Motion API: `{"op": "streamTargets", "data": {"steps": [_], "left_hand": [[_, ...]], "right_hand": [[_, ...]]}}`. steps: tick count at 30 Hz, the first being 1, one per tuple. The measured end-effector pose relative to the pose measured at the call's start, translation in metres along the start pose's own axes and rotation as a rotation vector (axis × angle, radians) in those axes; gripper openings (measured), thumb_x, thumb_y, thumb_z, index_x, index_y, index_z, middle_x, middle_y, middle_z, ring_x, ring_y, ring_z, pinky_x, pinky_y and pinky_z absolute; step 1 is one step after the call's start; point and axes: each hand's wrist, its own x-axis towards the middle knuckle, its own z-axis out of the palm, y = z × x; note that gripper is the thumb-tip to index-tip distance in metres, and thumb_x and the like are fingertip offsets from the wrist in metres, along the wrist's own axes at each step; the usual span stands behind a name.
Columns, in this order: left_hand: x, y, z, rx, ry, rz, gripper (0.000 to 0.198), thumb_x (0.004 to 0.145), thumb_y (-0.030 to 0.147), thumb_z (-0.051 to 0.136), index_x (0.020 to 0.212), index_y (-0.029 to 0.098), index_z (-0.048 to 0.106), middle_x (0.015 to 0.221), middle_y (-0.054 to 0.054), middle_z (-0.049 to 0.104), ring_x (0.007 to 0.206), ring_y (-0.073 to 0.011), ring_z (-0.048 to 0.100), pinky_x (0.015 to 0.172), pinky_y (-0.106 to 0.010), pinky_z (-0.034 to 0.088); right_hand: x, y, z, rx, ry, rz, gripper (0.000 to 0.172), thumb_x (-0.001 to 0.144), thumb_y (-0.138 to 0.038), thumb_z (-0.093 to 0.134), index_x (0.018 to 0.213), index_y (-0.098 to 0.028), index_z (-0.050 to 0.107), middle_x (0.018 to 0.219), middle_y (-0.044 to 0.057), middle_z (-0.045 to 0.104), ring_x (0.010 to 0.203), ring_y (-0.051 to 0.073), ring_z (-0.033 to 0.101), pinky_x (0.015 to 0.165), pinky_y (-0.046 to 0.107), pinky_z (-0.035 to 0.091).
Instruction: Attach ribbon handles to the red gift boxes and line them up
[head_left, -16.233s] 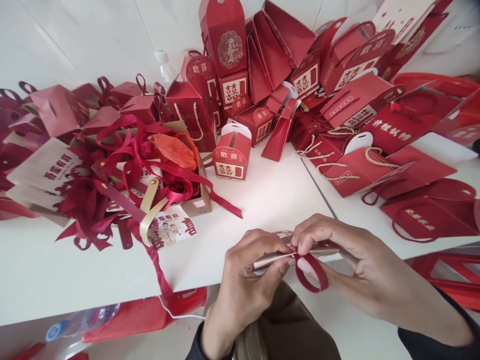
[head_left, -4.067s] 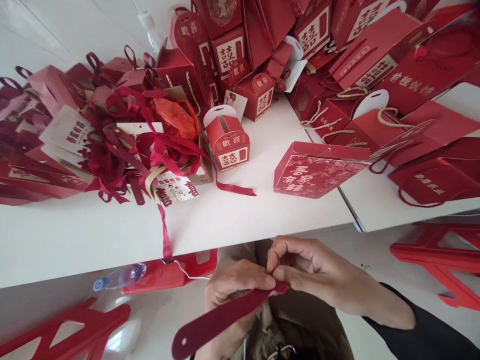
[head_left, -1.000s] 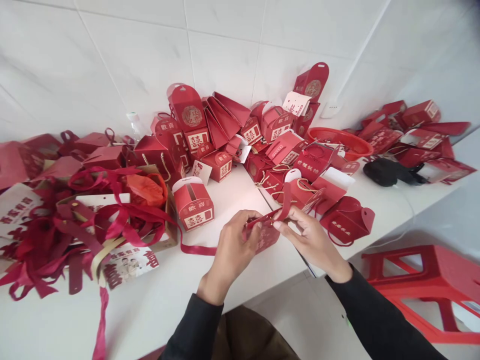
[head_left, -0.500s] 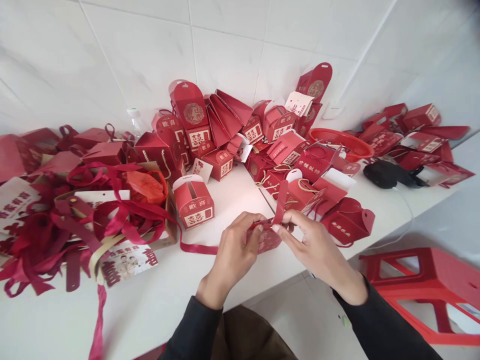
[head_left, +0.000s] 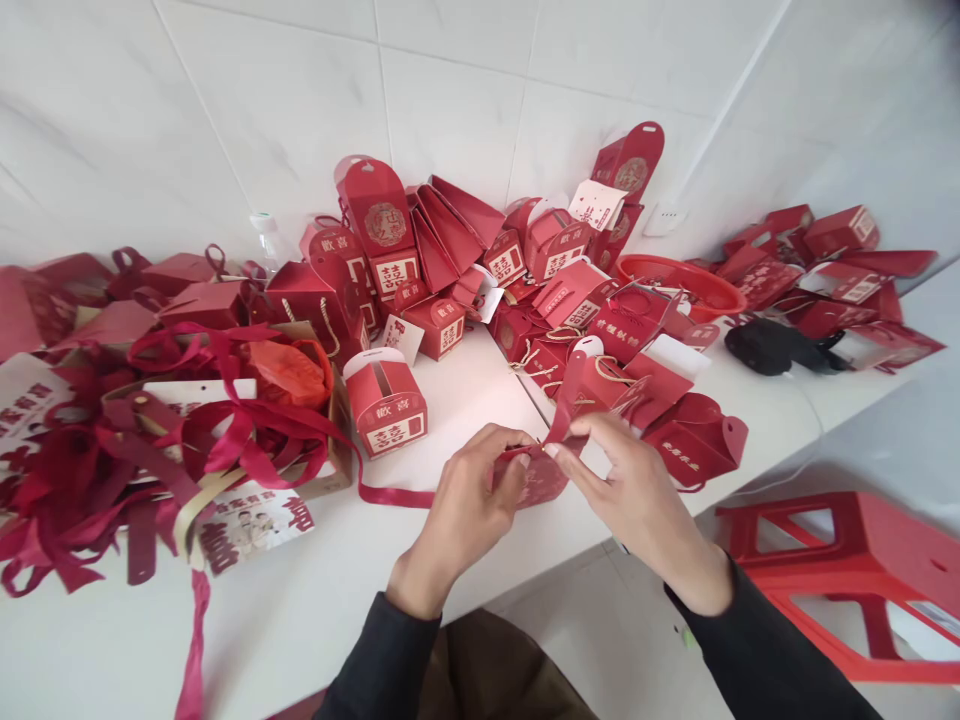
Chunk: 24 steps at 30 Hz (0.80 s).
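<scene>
A glossy white tiled wall (head_left: 225,100) backs a smooth white bench (head_left: 322,590) that bends round a corner to the right. A heap of red cardboard gift boxes and paper bags (head_left: 450,260), stiff, sharp-folded and printed in white and gold, fills the back of the bench. At the left lies a tangle of dark red satin ribbons and flat straps (head_left: 150,450), limp and looped, and one ribbon hangs over the front edge. A red moulded plastic stool (head_left: 862,570) stands on the floor at the right, below the bench. A round red plastic basin (head_left: 679,280) sits among the boxes toward the corner. A small red cardboard box with an arched white handle (head_left: 384,405) stands alone, just left of the hands.

The small red patterned paper bag (head_left: 540,480) is at the front edge of the bench, between the two hands; whether it rests on the surface cannot be told. A flat red strap with a rounded end (head_left: 568,395) rises from its top, tilted to the right. The left hand (head_left: 469,500) has its fingers (head_left: 517,462) pinched together on the bag's top edge. The right hand (head_left: 630,490) has thumb and forefinger clamped on the strap's lower end, the other fingers spread apart.

Bare bench lies behind the hands as far as the heap and along the front to the left. The ribbons and the lone box stand near on the left, and more bags crowd close on the right.
</scene>
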Motion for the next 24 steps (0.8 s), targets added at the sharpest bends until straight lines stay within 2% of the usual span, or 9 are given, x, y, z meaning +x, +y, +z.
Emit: {"op": "streamTargets", "data": {"steps": [3,5,10,17,24], "left_hand": [[-0.003,0.001,0.005,0.002,0.048,-0.052,0.012,0.092,0.018,0.065,0.103,0.023,0.065,0.1,-0.001,0.07,0.09,-0.0166,0.065,0.081,-0.029,0.049],[-0.006,0.001,0.009,-0.027,0.063,-0.062,0.008,0.092,0.018,0.065,0.099,0.023,0.065,0.097,-0.001,0.07,0.089,-0.0169,0.065,0.08,-0.029,0.049],[-0.014,0.002,0.012,-0.112,0.018,-0.012,0.008,0.093,0.016,0.063,0.097,0.023,0.066,0.096,-0.001,0.068,0.088,-0.0154,0.065,0.076,-0.025,0.05],[-0.016,0.006,0.01,-0.083,0.011,0.027,0.009,0.093,0.014,0.064,0.096,0.022,0.066,0.095,-0.002,0.069,0.084,-0.0144,0.063,0.071,-0.024,0.048],[-0.016,0.004,0.012,-0.069,0.037,0.054,0.01,0.093,0.013,0.064,0.096,0.022,0.065,0.096,-0.001,0.07,0.089,-0.0147,0.065,0.08,-0.025,0.05]], "right_hand": [[-0.003,-0.002,-0.003,0.034,-0.04,0.018,0.009,0.1,-0.026,0.059,0.093,-0.024,0.053,0.082,-0.002,0.057,0.071,0.02,0.055,0.066,0.03,0.043],[-0.007,-0.005,-0.006,0.065,-0.076,0.036,0.009,0.101,-0.027,0.059,0.094,-0.025,0.054,0.084,-0.002,0.057,0.073,0.019,0.055,0.067,0.029,0.044],[-0.015,-0.007,-0.019,0.238,-0.31,0.161,0.006,0.105,-0.031,0.058,0.103,-0.026,0.059,0.096,-0.001,0.057,0.087,0.019,0.056,0.073,0.028,0.045],[-0.014,-0.002,-0.025,0.267,-0.369,0.186,0.008,0.105,-0.032,0.057,0.1,-0.025,0.059,0.1,0.001,0.054,0.088,0.019,0.056,0.074,0.029,0.048],[-0.012,-0.002,-0.025,0.241,-0.41,0.182,0.016,0.107,-0.037,0.054,0.097,-0.024,0.055,0.103,0.004,0.055,0.097,0.024,0.058,0.081,0.035,0.049]]}}
